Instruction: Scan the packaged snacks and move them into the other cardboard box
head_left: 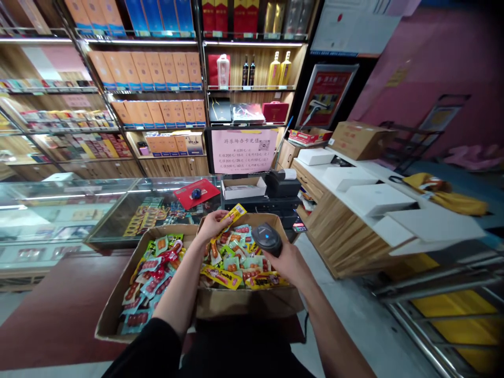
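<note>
In my left hand (212, 224) is a long yellow snack packet (235, 213), its end with a barcode pointing up and right. My right hand (285, 260) grips a dark barcode scanner (266, 238) with a small blue light on top. Both hands are over an open cardboard box (244, 303) that holds several packed sausages (231, 264) and yellow packets (221, 276). Left of it, touching, stands a second cardboard box (106, 315) with more small sausage packs (151, 283) inside. My left forearm crosses above the edge between the boxes.
A glass counter (118, 197) runs along the front, with a red sheet (197, 193) on it. Beyond the boxes stand a monitor (244, 152) with a pink sign and a receipt printer (282, 184). White cartons (380, 198) line the right counter. A brown table (47, 315) is at left.
</note>
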The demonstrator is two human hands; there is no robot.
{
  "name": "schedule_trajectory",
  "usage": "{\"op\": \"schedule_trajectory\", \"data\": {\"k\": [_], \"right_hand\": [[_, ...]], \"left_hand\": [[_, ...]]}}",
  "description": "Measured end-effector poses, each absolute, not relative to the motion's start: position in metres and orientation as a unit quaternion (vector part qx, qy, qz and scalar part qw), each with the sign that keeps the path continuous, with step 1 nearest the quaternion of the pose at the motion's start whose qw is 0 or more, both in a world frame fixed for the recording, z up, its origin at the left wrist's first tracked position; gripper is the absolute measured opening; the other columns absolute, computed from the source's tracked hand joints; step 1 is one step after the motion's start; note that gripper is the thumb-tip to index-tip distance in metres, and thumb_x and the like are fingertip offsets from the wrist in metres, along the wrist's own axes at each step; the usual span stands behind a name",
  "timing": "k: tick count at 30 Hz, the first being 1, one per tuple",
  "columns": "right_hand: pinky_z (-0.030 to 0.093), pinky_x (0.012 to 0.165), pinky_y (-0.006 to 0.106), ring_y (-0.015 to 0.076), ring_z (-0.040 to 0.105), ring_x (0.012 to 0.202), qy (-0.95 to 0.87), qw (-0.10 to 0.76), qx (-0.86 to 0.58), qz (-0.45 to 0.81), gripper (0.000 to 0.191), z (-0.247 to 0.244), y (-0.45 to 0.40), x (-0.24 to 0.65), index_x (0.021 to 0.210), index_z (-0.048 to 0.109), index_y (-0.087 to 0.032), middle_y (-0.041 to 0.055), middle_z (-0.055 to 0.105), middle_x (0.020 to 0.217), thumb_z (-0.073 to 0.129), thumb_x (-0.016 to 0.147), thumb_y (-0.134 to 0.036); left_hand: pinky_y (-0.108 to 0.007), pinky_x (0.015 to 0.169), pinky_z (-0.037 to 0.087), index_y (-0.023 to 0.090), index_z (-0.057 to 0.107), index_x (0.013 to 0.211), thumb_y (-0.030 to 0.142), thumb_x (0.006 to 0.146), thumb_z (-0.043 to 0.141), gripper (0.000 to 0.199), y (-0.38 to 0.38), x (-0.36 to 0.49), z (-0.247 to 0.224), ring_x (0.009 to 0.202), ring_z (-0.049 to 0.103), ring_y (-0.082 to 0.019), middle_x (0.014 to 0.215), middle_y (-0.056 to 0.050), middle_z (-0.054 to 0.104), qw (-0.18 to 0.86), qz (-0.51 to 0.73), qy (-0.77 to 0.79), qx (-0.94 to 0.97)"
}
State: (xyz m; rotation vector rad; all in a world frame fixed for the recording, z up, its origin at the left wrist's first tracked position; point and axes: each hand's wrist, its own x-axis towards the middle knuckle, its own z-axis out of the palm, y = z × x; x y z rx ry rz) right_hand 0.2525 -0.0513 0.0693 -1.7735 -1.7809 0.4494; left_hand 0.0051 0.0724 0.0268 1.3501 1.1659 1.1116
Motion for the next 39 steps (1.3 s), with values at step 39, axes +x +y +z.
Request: {"op": "schedule_trajectory", "data": {"k": [39], "right_hand": [[0.053, 0.069, 0.035, 0.0343, 0.073, 0.095, -0.724, 0.205, -0.644, 0.142, 0.033, 0.071, -0.051, 0.221, 0.102, 0.072, -0.019, 0.0144, 0.077, 0.095, 0.065, 0.084, -0.045]], "left_hand": [[-0.027, 0.073, 0.053, 0.017, 0.078, 0.098, 0.035, 0.068, 0.077, 0.035, -0.003, -0.132, 0.045, 0.082, 0.071, -0.022, 0.087, -0.006, 0.077, 0.287, 0.397, 0.665, 0.564]]}}
